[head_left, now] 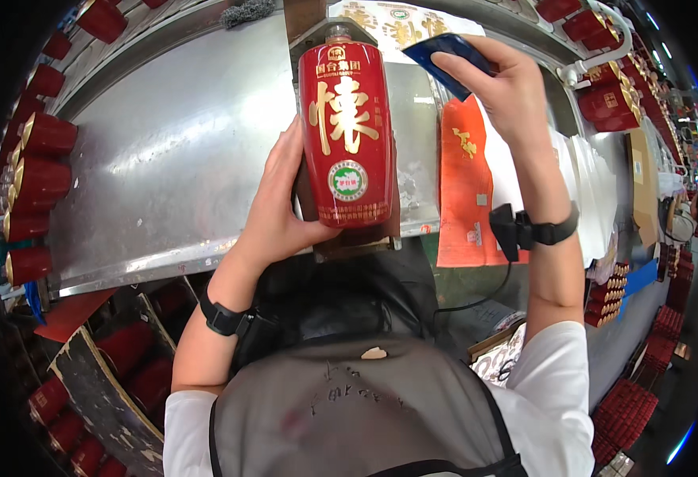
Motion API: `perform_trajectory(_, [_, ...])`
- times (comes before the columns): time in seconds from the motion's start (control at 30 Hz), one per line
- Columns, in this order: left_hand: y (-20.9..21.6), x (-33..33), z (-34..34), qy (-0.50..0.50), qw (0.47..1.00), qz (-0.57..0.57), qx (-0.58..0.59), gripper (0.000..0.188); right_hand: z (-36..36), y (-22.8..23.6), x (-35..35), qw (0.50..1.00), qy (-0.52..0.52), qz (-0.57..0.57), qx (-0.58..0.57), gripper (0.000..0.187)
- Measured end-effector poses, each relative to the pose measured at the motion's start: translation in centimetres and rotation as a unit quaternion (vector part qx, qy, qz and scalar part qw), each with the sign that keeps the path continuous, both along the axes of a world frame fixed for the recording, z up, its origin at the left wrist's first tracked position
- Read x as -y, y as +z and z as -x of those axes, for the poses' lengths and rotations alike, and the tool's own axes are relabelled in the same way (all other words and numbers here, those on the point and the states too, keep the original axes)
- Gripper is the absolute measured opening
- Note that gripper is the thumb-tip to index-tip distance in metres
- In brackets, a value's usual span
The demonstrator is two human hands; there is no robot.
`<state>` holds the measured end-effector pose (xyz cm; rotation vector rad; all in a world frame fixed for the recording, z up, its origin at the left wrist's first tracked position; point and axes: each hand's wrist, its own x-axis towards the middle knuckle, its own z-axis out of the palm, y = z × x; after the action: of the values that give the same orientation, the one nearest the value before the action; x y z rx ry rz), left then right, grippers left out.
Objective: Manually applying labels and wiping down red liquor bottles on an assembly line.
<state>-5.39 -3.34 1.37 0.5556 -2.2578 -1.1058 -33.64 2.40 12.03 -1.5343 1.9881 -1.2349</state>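
A glossy red bottle (349, 183) with gold lettering and a round green-and-white emblem lies on its back in a dark brown cradle (349, 245), its clear neck pointing away from me. My left hand (273, 207) is closed around the bottle's left side and lower end, its thumb near the base. Up to the right of the bottle, my right hand (512, 87) pinches a flat, dark blue scraper-like piece (447, 63) between thumb and fingers, apart from the bottle. Below that hand lies an orange-red sheet (462, 191) with gold print.
A metal worktable (166, 143) spreads to the left. White gold-printed sheets (401, 24) lie beyond the bottle, and fanned white sheets (587, 191) at right. Red bottles (43, 167) line the left edge. More red bottles (611, 107) stand at far right. A worn crate (106, 385) holds bottles lower left.
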Motion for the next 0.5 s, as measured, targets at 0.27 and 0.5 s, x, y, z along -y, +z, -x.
perform_trajectory(0.27, [-0.3,0.5,0.4,0.0,1.0,-0.001,0.0,0.117,-1.5,0.2,0.0,0.998,-0.001,0.012,-0.058,0.02])
perform_trajectory(0.5, [-1.5,0.8,0.4,0.008,0.998,0.041,-0.039,0.116,-8.8,-3.4,-7.0,0.915,0.251,0.186,-0.255,0.022])
